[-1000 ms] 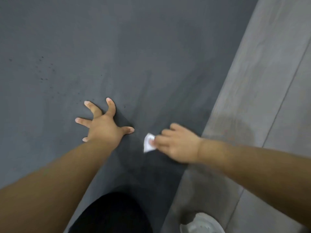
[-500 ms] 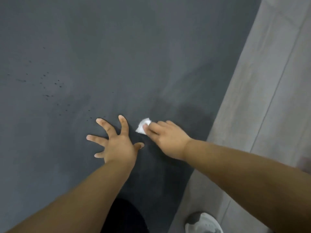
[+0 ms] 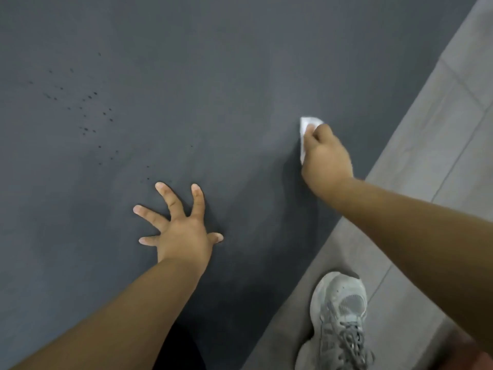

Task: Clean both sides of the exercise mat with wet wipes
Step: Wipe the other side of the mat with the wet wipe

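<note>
A dark grey exercise mat (image 3: 186, 76) fills most of the view, lying flat on the floor. Small dark specks dot its upper left part. My left hand (image 3: 181, 231) presses flat on the mat with fingers spread wide, holding nothing. My right hand (image 3: 326, 156) is farther up and to the right, near the mat's right edge, closed on a small white wet wipe (image 3: 306, 126) that pokes out past the fingers and lies against the mat.
Grey floor tiles (image 3: 440, 129) run along the mat's right edge. A grey laced sneaker (image 3: 340, 316) stands on the tiles at the bottom right. A dark-clothed knee (image 3: 181, 351) rests on the mat at the bottom.
My right hand has swept the wipe up and to the right, away from my left hand toward the mat's edge. The left hand stays planted. The sneaker shows more fully.
</note>
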Available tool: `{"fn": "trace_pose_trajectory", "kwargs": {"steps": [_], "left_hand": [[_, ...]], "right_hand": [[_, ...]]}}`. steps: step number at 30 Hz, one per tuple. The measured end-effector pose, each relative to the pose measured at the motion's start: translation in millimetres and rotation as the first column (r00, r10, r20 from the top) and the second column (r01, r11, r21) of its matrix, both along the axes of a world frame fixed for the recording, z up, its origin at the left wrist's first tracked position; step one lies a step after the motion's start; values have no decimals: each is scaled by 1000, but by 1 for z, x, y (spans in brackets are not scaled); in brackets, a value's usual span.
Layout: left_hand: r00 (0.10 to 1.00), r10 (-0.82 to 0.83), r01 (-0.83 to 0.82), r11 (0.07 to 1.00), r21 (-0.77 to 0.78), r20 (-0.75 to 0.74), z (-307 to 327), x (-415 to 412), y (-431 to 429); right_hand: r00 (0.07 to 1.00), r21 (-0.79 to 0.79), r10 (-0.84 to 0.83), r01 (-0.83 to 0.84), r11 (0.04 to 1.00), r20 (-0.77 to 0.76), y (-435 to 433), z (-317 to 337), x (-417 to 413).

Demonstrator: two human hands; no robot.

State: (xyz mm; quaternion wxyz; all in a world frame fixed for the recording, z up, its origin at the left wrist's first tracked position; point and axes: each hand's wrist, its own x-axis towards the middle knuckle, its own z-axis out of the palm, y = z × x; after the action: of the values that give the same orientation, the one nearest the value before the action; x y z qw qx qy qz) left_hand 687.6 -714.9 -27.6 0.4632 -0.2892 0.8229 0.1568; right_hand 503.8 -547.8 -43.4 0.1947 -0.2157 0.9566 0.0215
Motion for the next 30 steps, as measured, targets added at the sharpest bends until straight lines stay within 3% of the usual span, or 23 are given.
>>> {"fn": "trace_pose_trajectory", "kwargs": {"steps": [3, 5, 8, 9, 10, 12, 14, 16, 17, 19, 21, 23, 25, 27, 30], "left_hand": [[999, 31, -32, 999, -10, -19, 0, 2, 1], [995, 77, -77, 997, 0, -61, -1, 4, 1], [983, 129, -132, 991, -15, -127, -2, 11, 1], [980, 130, -135, 990, -28, -149, -1, 13, 0], [978, 126, -134, 990, -41, -166, 0, 15, -1], [970, 130, -146, 987, -64, -205, 5, 17, -6], [936, 204, -238, 967, -87, -289, 11, 17, -17], [881, 284, -356, 924, -136, -379, 13, 19, -35], [880, 289, -376, 909, -181, -377, 11, 21, -47], [902, 326, -390, 896, -212, -281, 6, 25, -67], [884, 409, -445, 885, -135, -228, -2, 26, -76], [869, 429, -464, 879, -108, -246, -8, 26, -76], [869, 425, -463, 879, -113, -253, -11, 25, -77], [872, 430, -462, 880, -108, -233, -12, 24, -77], [876, 436, -464, 878, -113, -209, -13, 22, -78]], "right_hand": [[906, -299, 422, -394, 869, 32, -22, -17, 47], [803, -346, 596, -560, 753, -5, -26, -20, 66], [680, -325, 720, -717, 616, -135, -29, -24, 53], [669, -297, 719, -736, 608, -186, -28, -30, 38], [715, -285, 669, -697, 658, -203, -29, -31, 18], [875, -272, 425, -477, 836, -231, -33, -29, -24], [957, -210, 161, -213, 954, -240, -42, -25, -60], [976, -213, 43, -90, 973, -216, -58, -29, -68], [976, -266, 71, -126, 956, -206, -69, -29, -59], [941, -410, 285, -335, 848, -181, -93, -30, -19], [769, -446, 599, -628, 638, -225, -104, -31, 34], [558, -408, 798, -799, 442, -228, -105, -26, 68], [473, -368, 853, -850, 376, -221, -108, -28, 59], [604, -363, 753, -784, 503, -261, -116, -36, 19], [878, -312, 366, -457, 833, -310, -133, -34, -54]]}}
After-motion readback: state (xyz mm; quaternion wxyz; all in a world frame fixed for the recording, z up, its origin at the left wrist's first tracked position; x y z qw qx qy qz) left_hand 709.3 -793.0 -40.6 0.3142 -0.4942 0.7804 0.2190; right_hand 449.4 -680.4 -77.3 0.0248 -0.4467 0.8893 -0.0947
